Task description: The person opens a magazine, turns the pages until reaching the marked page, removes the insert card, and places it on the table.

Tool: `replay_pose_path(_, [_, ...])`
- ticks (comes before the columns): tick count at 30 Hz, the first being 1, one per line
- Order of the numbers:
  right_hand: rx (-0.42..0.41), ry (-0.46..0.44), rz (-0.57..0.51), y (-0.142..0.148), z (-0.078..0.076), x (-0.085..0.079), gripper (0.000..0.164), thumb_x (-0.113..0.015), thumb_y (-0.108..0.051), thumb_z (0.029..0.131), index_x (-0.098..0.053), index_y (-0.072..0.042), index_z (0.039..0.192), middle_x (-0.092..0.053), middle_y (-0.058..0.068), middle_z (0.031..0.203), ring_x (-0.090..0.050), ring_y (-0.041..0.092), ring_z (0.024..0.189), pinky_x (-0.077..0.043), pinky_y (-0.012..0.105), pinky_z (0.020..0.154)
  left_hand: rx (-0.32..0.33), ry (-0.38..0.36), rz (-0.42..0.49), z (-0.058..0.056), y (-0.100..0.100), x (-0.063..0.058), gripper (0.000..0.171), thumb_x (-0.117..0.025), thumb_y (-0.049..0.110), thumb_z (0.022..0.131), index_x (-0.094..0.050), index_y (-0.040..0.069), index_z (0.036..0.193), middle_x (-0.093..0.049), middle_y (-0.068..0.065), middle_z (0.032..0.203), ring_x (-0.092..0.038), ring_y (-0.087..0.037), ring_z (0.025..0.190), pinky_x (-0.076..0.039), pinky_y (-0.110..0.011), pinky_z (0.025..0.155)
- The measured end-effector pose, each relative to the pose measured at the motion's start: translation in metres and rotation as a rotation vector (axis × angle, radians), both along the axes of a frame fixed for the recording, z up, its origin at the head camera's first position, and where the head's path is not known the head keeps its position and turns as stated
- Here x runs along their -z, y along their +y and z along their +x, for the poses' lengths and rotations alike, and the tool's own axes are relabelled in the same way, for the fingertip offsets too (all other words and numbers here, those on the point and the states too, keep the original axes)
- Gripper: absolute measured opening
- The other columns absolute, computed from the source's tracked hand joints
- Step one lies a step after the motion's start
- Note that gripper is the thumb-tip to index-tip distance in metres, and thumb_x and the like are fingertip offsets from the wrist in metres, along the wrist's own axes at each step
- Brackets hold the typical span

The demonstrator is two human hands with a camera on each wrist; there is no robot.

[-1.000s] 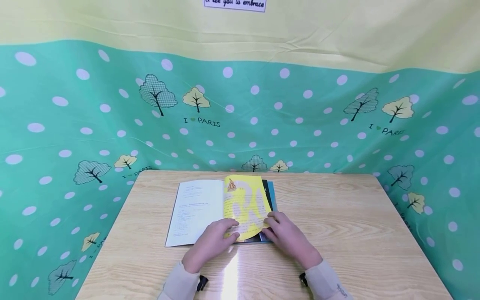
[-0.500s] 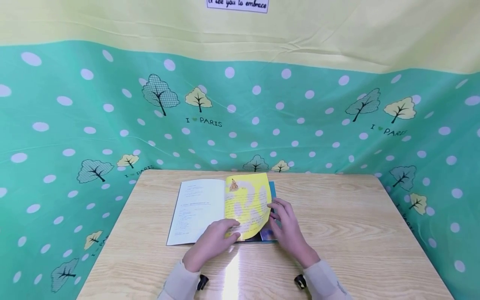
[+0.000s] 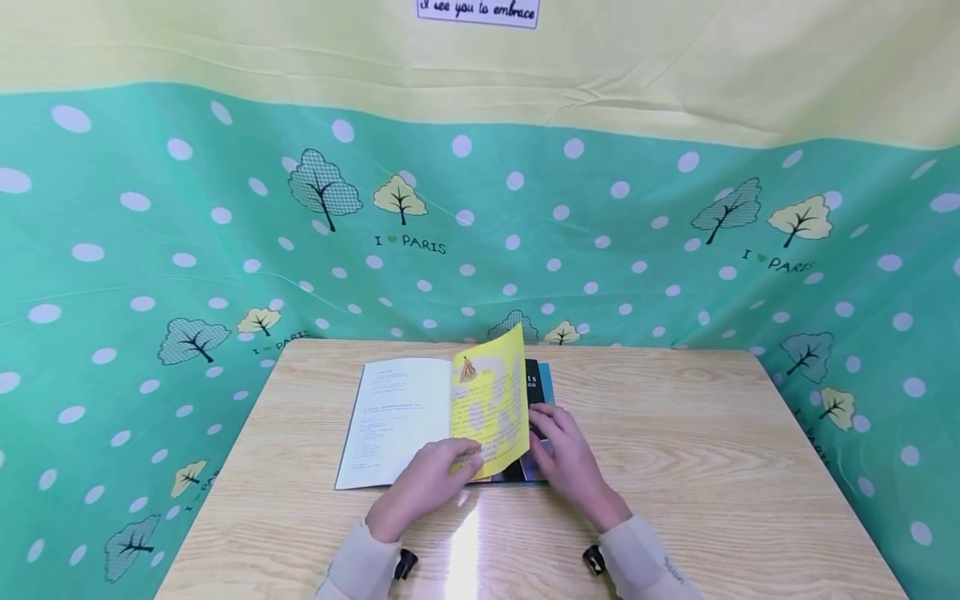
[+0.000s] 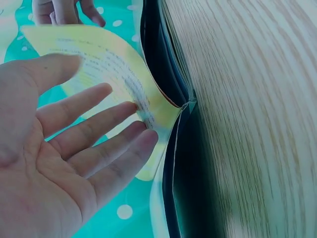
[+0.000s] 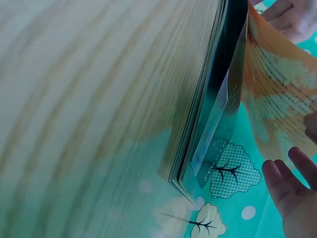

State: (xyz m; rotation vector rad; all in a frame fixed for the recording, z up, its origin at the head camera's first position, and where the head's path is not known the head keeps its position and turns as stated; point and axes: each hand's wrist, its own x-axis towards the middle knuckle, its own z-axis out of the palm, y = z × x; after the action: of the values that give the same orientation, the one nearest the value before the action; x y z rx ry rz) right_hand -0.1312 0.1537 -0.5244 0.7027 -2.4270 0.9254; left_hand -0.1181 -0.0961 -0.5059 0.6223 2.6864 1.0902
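In the head view an open book (image 3: 393,425) lies on the table, a white page on its left side. A yellow page (image 3: 491,400) stands raised and curved at its middle, over dark glossy pages (image 3: 533,375). My left hand (image 3: 431,479) rests by the lower inner part of the yellow page, and its fingers (image 4: 106,141) look spread and loose in the left wrist view. At the page's right edge is my right hand (image 3: 572,462), its fingers (image 5: 280,183) extended. From the right wrist, the page's orange underside (image 5: 282,94) faces that hand, thumb overlapping it.
The wooden table (image 3: 697,467) extends on both sides of the book and toward my sleeves. Behind and beside it hangs a green dotted cloth (image 3: 600,217) with tree prints. A bright reflection (image 3: 462,550) lies on the tabletop in front.
The yellow page has risen and swung left, baring more of the dark page below. My right hand has followed it slightly left; my left hand stays nearly where it was.
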Motion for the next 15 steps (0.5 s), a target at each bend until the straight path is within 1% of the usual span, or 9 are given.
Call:
replay_pose_path(3, [-0.018, -0.043, 0.013, -0.003, 0.002, -0.002, 0.034, -0.065, -0.011, 0.098, -0.063, -0.005, 0.132, -0.057, 0.009, 0.133, -0.052, 0.024, 0.125, -0.047, 0.040, 0.104, -0.003, -0.028, 0.029, -0.001, 0.000, -0.001, 0.039, -0.052, 0.035, 0.105, -0.066, 0.008, 0.129, -0.068, -0.007, 0.124, -0.064, -0.023, 0.113, -0.053, -0.045, 0.096])
replay_pose_path(6, [-0.043, -0.070, -0.022, -0.007, 0.003, -0.005, 0.037, -0.061, -0.019, 0.102, -0.060, -0.008, 0.137, -0.056, 0.008, 0.135, -0.052, 0.023, 0.125, -0.050, 0.040, 0.102, 0.013, -0.047, 0.051, -0.001, 0.000, 0.000, 0.043, -0.046, 0.037, 0.107, -0.065, 0.007, 0.131, -0.068, -0.007, 0.123, -0.064, -0.022, 0.112, -0.053, -0.046, 0.096])
replay_pose_path(8, [-0.054, -0.097, -0.056, -0.009, 0.005, -0.007, 0.039, -0.062, -0.021, 0.101, -0.058, -0.011, 0.139, -0.054, 0.006, 0.135, -0.054, 0.022, 0.123, -0.054, 0.035, 0.095, 0.019, -0.060, 0.056, -0.001, 0.000, 0.001, 0.047, -0.042, 0.040, 0.108, -0.064, 0.007, 0.132, -0.068, -0.007, 0.125, -0.063, -0.022, 0.114, -0.052, -0.046, 0.097])
replay_pose_path(9, [-0.060, -0.115, -0.070, -0.011, 0.005, -0.008, 0.041, -0.064, -0.022, 0.100, -0.058, -0.013, 0.140, -0.053, 0.004, 0.135, -0.057, 0.020, 0.119, -0.056, 0.031, 0.090, 0.021, -0.063, 0.057, -0.001, 0.000, 0.001, 0.049, -0.039, 0.042, 0.108, -0.064, 0.007, 0.132, -0.068, -0.007, 0.123, -0.064, -0.021, 0.112, -0.053, -0.046, 0.096])
replay_pose_path(10, [-0.063, -0.126, -0.076, -0.012, 0.006, -0.008, 0.042, -0.065, -0.023, 0.099, -0.058, -0.014, 0.140, -0.052, 0.003, 0.135, -0.059, 0.019, 0.116, -0.058, 0.028, 0.085, 0.016, -0.069, 0.056, -0.001, 0.000, 0.001, 0.052, -0.037, 0.044, 0.108, -0.064, 0.007, 0.133, -0.069, -0.007, 0.122, -0.065, -0.021, 0.110, -0.053, -0.046, 0.095])
replay_pose_path(12, [-0.071, -0.139, -0.073, -0.014, 0.006, -0.008, 0.044, -0.068, -0.022, 0.098, -0.059, -0.015, 0.140, -0.051, 0.003, 0.136, -0.060, 0.018, 0.112, -0.058, 0.021, 0.077, -0.003, -0.086, 0.053, -0.001, 0.001, 0.001, 0.060, -0.029, 0.050, 0.108, -0.064, 0.008, 0.133, -0.068, -0.008, 0.125, -0.063, -0.022, 0.114, -0.050, -0.046, 0.099])
replay_pose_path(13, [-0.075, -0.136, -0.058, -0.014, 0.005, -0.008, 0.044, -0.069, -0.021, 0.097, -0.059, -0.016, 0.140, -0.050, 0.005, 0.136, -0.060, 0.019, 0.112, -0.058, 0.019, 0.075, -0.011, -0.092, 0.054, -0.001, 0.001, 0.001, 0.065, -0.025, 0.052, 0.108, -0.064, 0.007, 0.133, -0.067, -0.009, 0.127, -0.062, -0.024, 0.117, -0.049, -0.047, 0.101])
replay_pose_path(14, [-0.075, -0.125, -0.032, -0.015, 0.005, -0.007, 0.045, -0.070, -0.021, 0.096, -0.060, -0.016, 0.139, -0.050, 0.007, 0.137, -0.059, 0.020, 0.113, -0.057, 0.018, 0.076, -0.018, -0.096, 0.057, -0.001, 0.001, 0.001, 0.068, -0.022, 0.053, 0.108, -0.064, 0.006, 0.134, -0.066, -0.010, 0.129, -0.061, -0.026, 0.119, -0.048, -0.048, 0.103])
replay_pose_path(15, [-0.072, -0.109, -0.001, -0.016, 0.004, -0.006, 0.046, -0.071, -0.021, 0.095, -0.060, -0.017, 0.139, -0.050, 0.009, 0.138, -0.058, 0.021, 0.115, -0.057, 0.020, 0.079, -0.025, -0.095, 0.061, -0.001, 0.000, 0.000, 0.071, -0.019, 0.055, 0.107, -0.063, 0.006, 0.134, -0.064, -0.012, 0.131, -0.060, -0.028, 0.121, -0.047, -0.049, 0.104])
